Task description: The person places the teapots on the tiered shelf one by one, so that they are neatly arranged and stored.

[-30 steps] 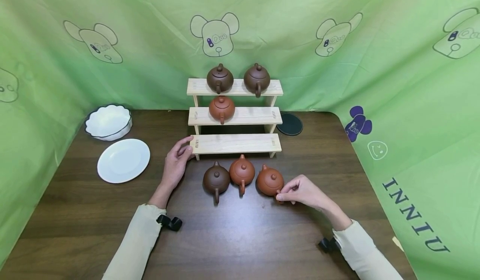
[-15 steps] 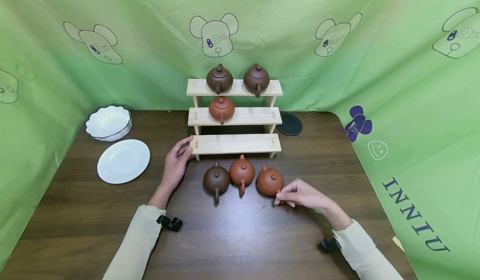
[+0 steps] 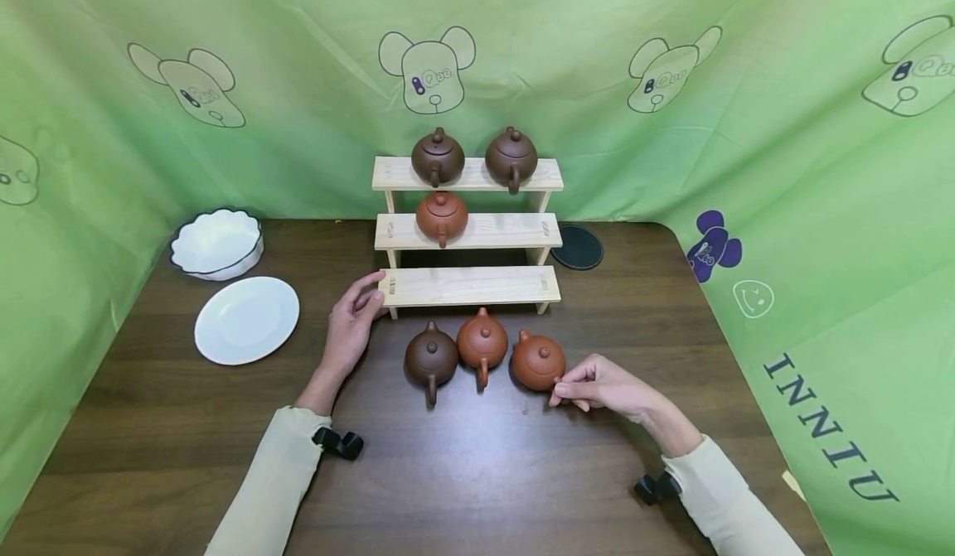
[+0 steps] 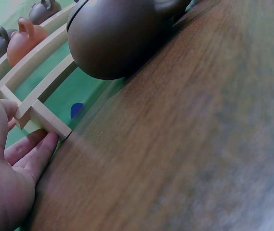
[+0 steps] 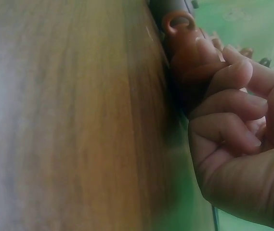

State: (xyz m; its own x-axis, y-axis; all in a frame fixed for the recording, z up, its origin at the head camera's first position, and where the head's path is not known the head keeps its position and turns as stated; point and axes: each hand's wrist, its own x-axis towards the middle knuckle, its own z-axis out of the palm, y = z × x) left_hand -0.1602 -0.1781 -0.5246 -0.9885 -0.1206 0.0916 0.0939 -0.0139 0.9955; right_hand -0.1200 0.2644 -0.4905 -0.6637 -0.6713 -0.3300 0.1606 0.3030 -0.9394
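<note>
My right hand (image 3: 600, 389) pinches the handle of a reddish-brown clay teapot (image 3: 537, 361), the rightmost of three standing on the table; the fingers mostly hide that handle. To its left are a second reddish-brown teapot (image 3: 482, 342) and a dark brown one (image 3: 430, 357), handles toward me. Behind them rises a three-step wooden display rack (image 3: 470, 287). My left hand (image 3: 349, 324) holds the left end of its lowest step, the fingers against the leg in the left wrist view. Two dark teapots (image 3: 438, 158) sit on the top step and a reddish one (image 3: 442, 218) on the middle step.
At the left of the table (image 3: 448, 490) are a white scalloped bowl (image 3: 216, 244) and a white oval plate (image 3: 246, 321). A dark round coaster (image 3: 578, 247) lies by the rack's right side. Green printed cloth (image 3: 298, 125) encloses the back and sides.
My right fingers have shifted slightly at the teapot's handle. The teapots, the rack and my left hand have stayed in place.
</note>
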